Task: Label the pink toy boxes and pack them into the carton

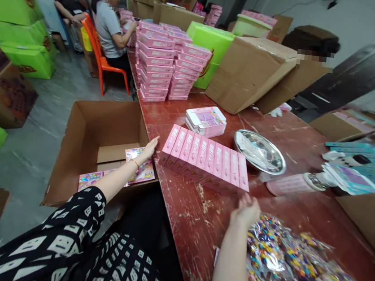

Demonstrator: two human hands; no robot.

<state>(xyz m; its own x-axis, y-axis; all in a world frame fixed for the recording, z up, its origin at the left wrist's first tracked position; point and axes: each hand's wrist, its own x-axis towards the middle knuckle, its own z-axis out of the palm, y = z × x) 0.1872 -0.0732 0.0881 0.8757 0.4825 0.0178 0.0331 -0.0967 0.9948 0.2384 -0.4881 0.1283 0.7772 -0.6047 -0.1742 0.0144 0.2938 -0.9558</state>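
Note:
A row of several slim pink boxes (205, 158) stands upright, side by side, on the red table. At the row's left end, by the table edge, my left hand (149, 149) has its fingers stretched out and holds nothing. Just off the right end is my right hand (246, 211), slightly blurred, with fingers apart and no object in it. Whether either hand touches the end boxes I cannot tell. Below my left arm, an open cardboard carton (92, 116) has colourful printed boxes (141, 173) in it. Clear bags of small colourful pieces (279, 254) lie beside my right forearm.
Flat printed cartons (206, 120), a steel tray (281, 167) and a pink bottle (287, 184) lie behind the row. Tall stacks of pink boxes (155, 69) and a large cardboard box (249, 71) stand farther back. A co-worker (110, 28) sits on an orange chair (114, 70).

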